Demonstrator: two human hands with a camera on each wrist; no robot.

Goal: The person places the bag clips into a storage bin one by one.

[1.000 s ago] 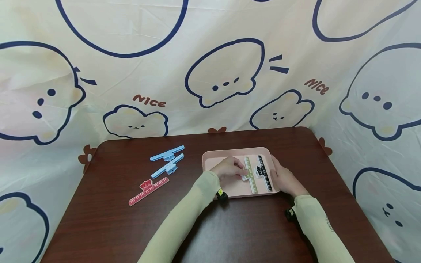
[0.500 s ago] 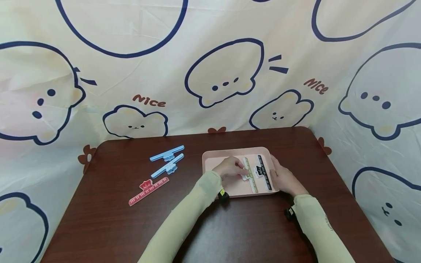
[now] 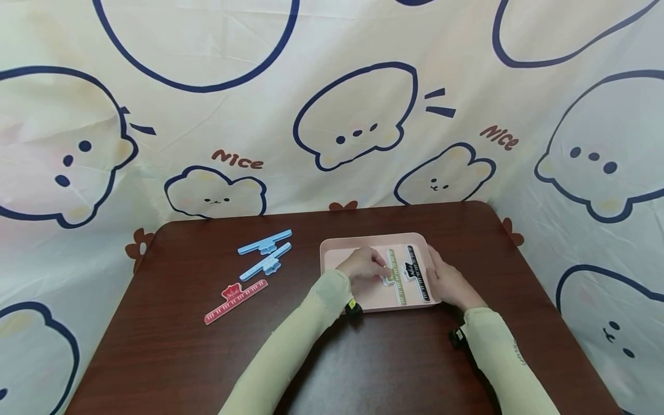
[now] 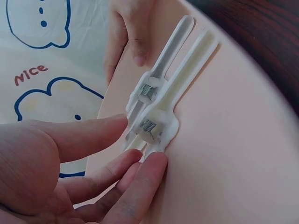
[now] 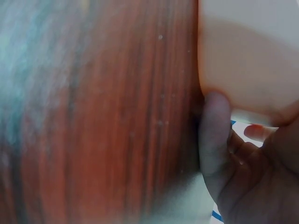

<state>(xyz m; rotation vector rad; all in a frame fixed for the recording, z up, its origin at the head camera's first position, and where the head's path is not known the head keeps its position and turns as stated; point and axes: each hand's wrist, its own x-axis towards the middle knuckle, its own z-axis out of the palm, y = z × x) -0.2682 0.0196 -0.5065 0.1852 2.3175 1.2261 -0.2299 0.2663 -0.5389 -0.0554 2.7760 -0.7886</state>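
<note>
In the head view my left hand (image 3: 364, 264) reaches into the pale pink tray (image 3: 337, 249) and pinches the clip part of a green ruler clip (image 3: 398, 287). A black ruler clip (image 3: 419, 276) lies just right of it in the tray. The left wrist view shows thumb and fingertips at the sprung part of the green clip (image 4: 189, 70), its pale underside showing. My right hand (image 3: 452, 283) holds the tray's right edge. In the right wrist view, the right thumb lies against the tray (image 5: 247, 56); its other fingers are partly hidden.
Left of the tray, two blue ruler clips (image 3: 264, 242) and a red ruler clip (image 3: 236, 301) lie on the dark brown wooden table (image 3: 171, 363). A white cloth (image 3: 280, 190) with cartoon outlines hangs behind the table and along its sides.
My left wrist has shifted very slightly to the right, its fingers still on the green ruler clip. The tray, the other clips and my right hand have kept their places.
</note>
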